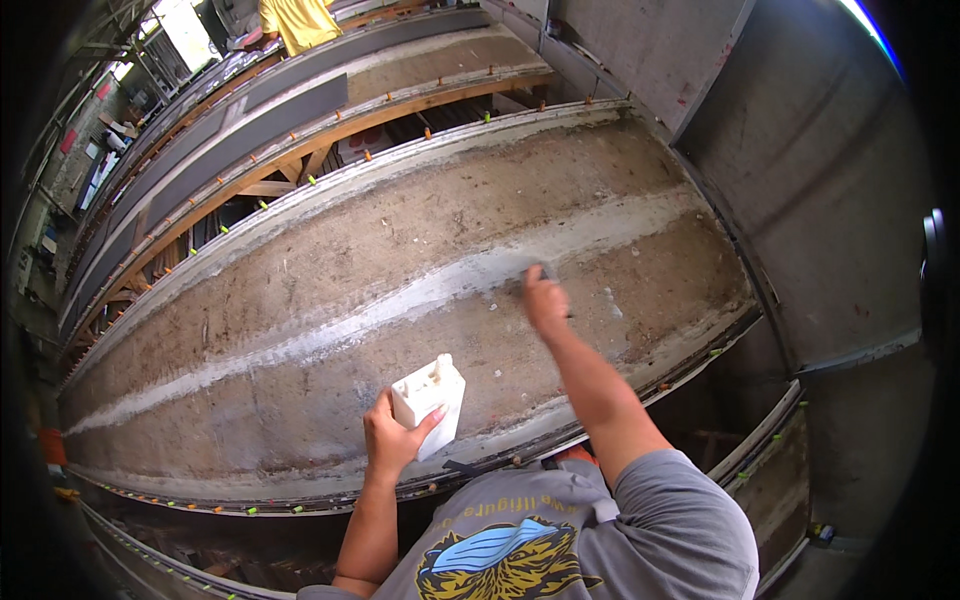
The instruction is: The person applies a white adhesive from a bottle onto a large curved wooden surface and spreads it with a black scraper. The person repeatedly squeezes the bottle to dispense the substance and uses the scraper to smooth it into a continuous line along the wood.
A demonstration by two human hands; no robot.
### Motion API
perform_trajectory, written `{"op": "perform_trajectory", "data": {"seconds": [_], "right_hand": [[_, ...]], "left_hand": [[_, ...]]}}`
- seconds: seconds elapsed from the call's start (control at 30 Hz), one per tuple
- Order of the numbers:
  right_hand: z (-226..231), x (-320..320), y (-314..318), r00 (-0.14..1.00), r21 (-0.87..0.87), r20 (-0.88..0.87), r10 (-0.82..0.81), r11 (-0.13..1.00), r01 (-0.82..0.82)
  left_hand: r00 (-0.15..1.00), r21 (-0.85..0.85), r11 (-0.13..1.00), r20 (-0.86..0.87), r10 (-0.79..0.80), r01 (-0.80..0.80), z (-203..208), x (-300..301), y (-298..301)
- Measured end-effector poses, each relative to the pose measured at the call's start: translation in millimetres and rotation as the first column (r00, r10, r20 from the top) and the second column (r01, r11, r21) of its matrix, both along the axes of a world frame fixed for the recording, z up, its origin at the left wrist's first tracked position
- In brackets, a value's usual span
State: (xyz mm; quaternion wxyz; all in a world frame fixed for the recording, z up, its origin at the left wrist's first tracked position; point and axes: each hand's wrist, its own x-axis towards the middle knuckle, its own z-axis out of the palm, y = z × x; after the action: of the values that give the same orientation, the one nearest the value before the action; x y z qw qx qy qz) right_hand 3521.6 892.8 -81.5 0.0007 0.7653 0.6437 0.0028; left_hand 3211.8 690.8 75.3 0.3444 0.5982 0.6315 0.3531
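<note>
My left hand (390, 438) is closed around a white plastic container (448, 402), boxy, with a small knob at its upper corner. It is held over the near edge of a long, curved brown panel (400, 240). A pale, smeared strip (370, 310) runs lengthwise along the panel's middle. My right arm reaches farther out, and my right hand (547, 303) is closed with a finger pressed down at the strip's near side. Beneath its fingers shows a dark flat scraper-like piece (545, 272), mostly covered and slightly blurred.
Small green and orange pegs line the panel's far edge. Beyond stands a timber-framed panel (440, 85) with dark sheets on it. A person in a yellow top (300, 22) is at the far end. Grey wall panels (800, 190) rise at the right. Another panel (770, 475) lies lower right.
</note>
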Motion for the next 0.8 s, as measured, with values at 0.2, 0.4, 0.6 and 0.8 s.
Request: {"op": "perform_trajectory", "data": {"seconds": [0.2, 0.4, 0.6, 0.8], "right_hand": [[43, -124, -49, 0.861, -0.154, -0.426, 0.279, 0.915, -0.373], [7, 1, -9, 0.765, -0.166, -0.643, 0.024, 0.972, -0.17], [36, 201, 13, 0.918, 0.094, -0.382, -0.108, 0.983, 0.155], [11, 207, -11, 0.984, -0.015, 0.08, -0.159, 0.987, 0.161]], "left_hand": [[0.989, 0.095, 0.992, 0.132, 0.065, -0.077, -5, -12, -4], [0.996, 0.074, 0.994, 0.031, 0.079, -0.081, -5, -22, -8], [0.993, 0.013, 0.994, 0.041, 0.107, -0.108, -21, -26, -18], [0.996, -0.004, 0.997, 0.047, 0.074, -0.074, -20, -16, -15]]}}
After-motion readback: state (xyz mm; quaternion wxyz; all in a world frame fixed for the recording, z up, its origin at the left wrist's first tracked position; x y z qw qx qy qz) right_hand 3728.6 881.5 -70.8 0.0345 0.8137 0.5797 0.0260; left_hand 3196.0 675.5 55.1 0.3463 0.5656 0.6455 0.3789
